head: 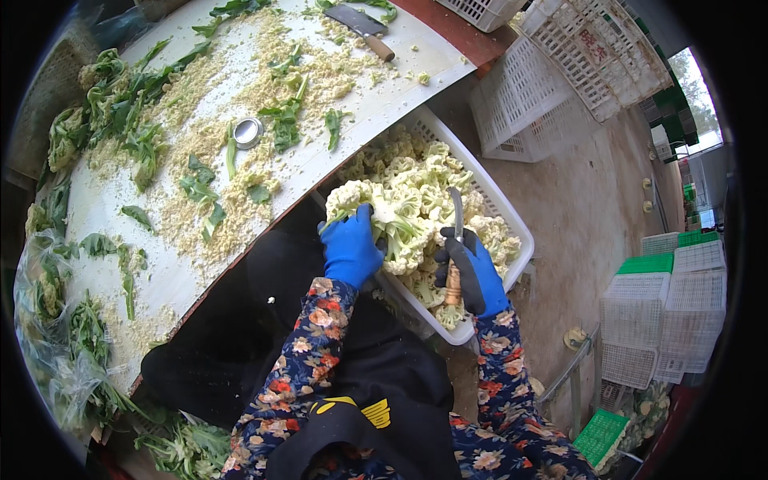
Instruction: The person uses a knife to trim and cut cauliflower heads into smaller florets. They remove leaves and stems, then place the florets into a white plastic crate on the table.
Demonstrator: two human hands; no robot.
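Note:
My left hand (353, 247), in a blue work glove, grips a cauliflower head (393, 219) whose pale green stalks face up. Some of its fingers are hidden behind the head. In my gloved right hand (474, 267) is a knife with a short curved blade (457, 210) and a worn handle (453, 282). The blade points away from me, apart from the head in my left hand. Both hands are over a white plastic crate (523, 231) heaped with cauliflower pieces (447, 165).
A white table (354, 123) on the left bears crumbs, leaves (287, 123), a round metal lid (247, 132) and a cleaver (360, 24). White crates (522, 99) stand at the upper right, more stacked crates (636, 306) at the right. A metal-framed cart (570, 372) is at the lower right.

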